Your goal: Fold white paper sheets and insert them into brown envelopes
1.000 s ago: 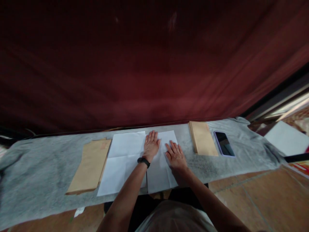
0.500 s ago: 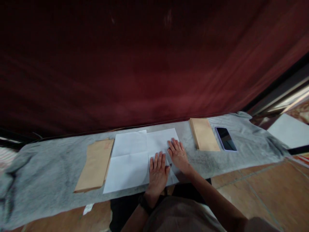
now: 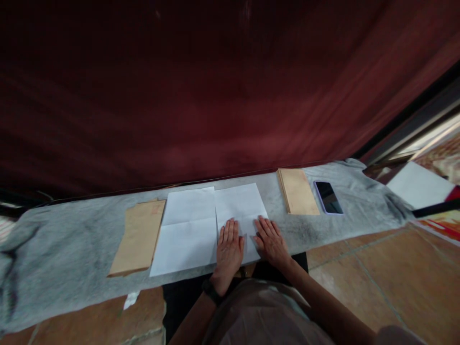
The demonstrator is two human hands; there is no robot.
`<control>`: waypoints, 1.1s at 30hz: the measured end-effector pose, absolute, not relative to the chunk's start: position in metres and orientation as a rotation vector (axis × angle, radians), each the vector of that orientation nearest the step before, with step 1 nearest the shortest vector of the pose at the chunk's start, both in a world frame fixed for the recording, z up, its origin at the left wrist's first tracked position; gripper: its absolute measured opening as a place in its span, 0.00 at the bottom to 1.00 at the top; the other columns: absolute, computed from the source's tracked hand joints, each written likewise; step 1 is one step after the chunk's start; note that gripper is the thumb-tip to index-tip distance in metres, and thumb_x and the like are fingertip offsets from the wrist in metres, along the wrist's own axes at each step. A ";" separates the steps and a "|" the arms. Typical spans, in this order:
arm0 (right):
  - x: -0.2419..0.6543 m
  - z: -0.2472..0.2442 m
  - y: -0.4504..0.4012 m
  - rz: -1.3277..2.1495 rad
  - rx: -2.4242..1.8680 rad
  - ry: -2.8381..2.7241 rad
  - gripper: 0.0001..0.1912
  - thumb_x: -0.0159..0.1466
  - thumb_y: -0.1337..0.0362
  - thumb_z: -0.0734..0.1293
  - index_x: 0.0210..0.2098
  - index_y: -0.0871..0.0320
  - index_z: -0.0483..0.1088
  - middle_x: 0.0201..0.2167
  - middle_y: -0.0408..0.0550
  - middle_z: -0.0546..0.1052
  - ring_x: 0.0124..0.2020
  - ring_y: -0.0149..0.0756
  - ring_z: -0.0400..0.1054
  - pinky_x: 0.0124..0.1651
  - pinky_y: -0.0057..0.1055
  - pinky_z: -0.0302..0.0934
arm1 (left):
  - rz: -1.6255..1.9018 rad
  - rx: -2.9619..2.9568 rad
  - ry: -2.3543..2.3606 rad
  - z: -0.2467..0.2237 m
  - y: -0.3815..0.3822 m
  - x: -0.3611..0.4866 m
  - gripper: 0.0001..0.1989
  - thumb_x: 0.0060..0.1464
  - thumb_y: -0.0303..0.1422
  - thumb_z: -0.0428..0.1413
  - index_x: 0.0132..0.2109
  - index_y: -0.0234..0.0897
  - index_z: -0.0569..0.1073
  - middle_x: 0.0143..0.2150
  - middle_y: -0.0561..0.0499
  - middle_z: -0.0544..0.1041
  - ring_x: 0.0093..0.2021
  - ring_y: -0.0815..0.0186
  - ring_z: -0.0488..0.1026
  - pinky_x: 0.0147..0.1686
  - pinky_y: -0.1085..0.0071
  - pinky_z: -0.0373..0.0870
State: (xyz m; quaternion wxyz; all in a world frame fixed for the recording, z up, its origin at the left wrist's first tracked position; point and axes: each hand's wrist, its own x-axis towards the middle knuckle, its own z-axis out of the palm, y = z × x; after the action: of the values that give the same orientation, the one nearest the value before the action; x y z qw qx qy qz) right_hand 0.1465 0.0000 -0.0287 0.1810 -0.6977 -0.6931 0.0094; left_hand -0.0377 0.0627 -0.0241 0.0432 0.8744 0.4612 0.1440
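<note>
Two creased white sheets lie side by side on the grey cloth: the left sheet (image 3: 189, 235) and the right sheet (image 3: 240, 203). Flat on the lower left part of the right sheet rests my left hand (image 3: 230, 247), fingers stretched out and close together, a dark band at its wrist. My right hand (image 3: 273, 242) lies at the right edge of that sheet with its fingers spread. Neither hand grips anything. Brown envelopes (image 3: 138, 237) lie left of the sheets, and a stack of brown envelopes (image 3: 299, 191) lies to the right.
A phone (image 3: 328, 197) lies right of the envelope stack on the grey cloth (image 3: 72, 249). Dark red fabric (image 3: 230, 115) rises behind the cloth's far edge. A white scrap (image 3: 131, 299) is on the tiled floor (image 3: 366, 273) below.
My right hand has moved down and outward to the sheet's right edge. The right sheet now lies flatter, with a fold line across it. The view has shifted slightly.
</note>
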 end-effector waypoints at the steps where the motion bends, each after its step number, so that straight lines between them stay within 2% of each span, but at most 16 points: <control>1: 0.154 -0.030 -0.004 0.025 -1.988 -1.950 0.29 0.73 0.57 0.59 0.71 0.57 0.57 0.72 0.56 0.60 0.71 0.49 0.56 0.72 0.51 0.48 | 0.462 2.662 1.426 -0.026 0.061 -0.039 0.29 0.68 0.33 0.44 0.72 0.28 0.56 0.73 0.35 0.60 0.74 0.53 0.53 0.70 0.50 0.58; 8: 0.191 -0.038 -0.025 0.009 -2.039 -1.881 0.30 0.74 0.56 0.58 0.72 0.56 0.55 0.71 0.53 0.61 0.71 0.50 0.56 0.72 0.52 0.49 | 0.528 2.624 1.530 -0.030 0.045 -0.048 0.32 0.68 0.33 0.44 0.74 0.27 0.49 0.73 0.32 0.59 0.74 0.49 0.54 0.68 0.47 0.61; 12: 0.188 -0.036 -0.022 -0.014 -2.065 -1.828 0.30 0.74 0.57 0.56 0.72 0.60 0.55 0.71 0.57 0.60 0.71 0.51 0.54 0.71 0.52 0.50 | 0.552 2.652 1.500 -0.026 0.038 -0.037 0.33 0.68 0.31 0.44 0.75 0.30 0.45 0.74 0.35 0.57 0.74 0.52 0.53 0.70 0.47 0.59; 16: 0.162 -0.029 0.003 0.072 -1.962 -1.891 0.29 0.75 0.58 0.53 0.73 0.59 0.53 0.72 0.57 0.59 0.72 0.48 0.53 0.71 0.51 0.51 | 0.510 2.728 1.300 -0.031 0.030 -0.018 0.32 0.68 0.32 0.44 0.75 0.31 0.48 0.73 0.37 0.59 0.74 0.53 0.54 0.69 0.49 0.59; 19: 0.145 -0.026 0.025 0.138 -1.841 -1.994 0.27 0.75 0.58 0.54 0.71 0.57 0.57 0.72 0.54 0.58 0.73 0.46 0.52 0.71 0.49 0.51 | 0.511 2.736 1.264 -0.037 0.033 -0.016 0.31 0.68 0.31 0.43 0.74 0.31 0.50 0.73 0.36 0.60 0.74 0.52 0.54 0.68 0.47 0.60; 24: 0.153 -0.032 0.047 0.079 -1.935 -1.924 0.26 0.75 0.58 0.55 0.70 0.57 0.60 0.71 0.54 0.61 0.72 0.47 0.54 0.72 0.50 0.48 | 0.536 2.615 1.520 -0.039 0.061 -0.038 0.29 0.68 0.34 0.43 0.71 0.25 0.57 0.71 0.32 0.62 0.73 0.50 0.56 0.68 0.48 0.62; 27: 0.168 -0.035 0.056 0.044 -2.009 -1.793 0.27 0.74 0.58 0.55 0.69 0.61 0.61 0.70 0.58 0.63 0.70 0.50 0.57 0.69 0.51 0.53 | 0.622 2.432 1.568 -0.039 0.080 -0.046 0.27 0.68 0.33 0.43 0.69 0.23 0.60 0.70 0.29 0.62 0.72 0.48 0.57 0.67 0.47 0.62; 30: 0.181 -0.031 0.070 0.099 -2.053 -1.641 0.26 0.72 0.61 0.56 0.65 0.66 0.65 0.64 0.64 0.69 0.64 0.52 0.64 0.64 0.49 0.58 | 0.773 2.027 1.522 -0.040 0.095 -0.044 0.27 0.65 0.33 0.49 0.67 0.27 0.64 0.72 0.31 0.59 0.73 0.49 0.55 0.69 0.48 0.59; 33: 0.188 -0.023 0.087 0.312 -2.051 -1.410 0.23 0.68 0.64 0.60 0.61 0.64 0.69 0.53 0.62 0.77 0.55 0.49 0.70 0.60 0.44 0.63 | 0.859 1.606 1.542 -0.038 0.109 -0.042 0.25 0.62 0.32 0.54 0.65 0.34 0.67 0.73 0.36 0.60 0.73 0.51 0.57 0.69 0.50 0.60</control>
State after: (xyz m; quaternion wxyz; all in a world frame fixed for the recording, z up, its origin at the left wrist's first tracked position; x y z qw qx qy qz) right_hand 0.1882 0.0866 -0.0227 0.3111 -0.7771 -0.5343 0.1180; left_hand -0.0424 0.1093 -0.0381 0.3685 0.6255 0.6007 0.3347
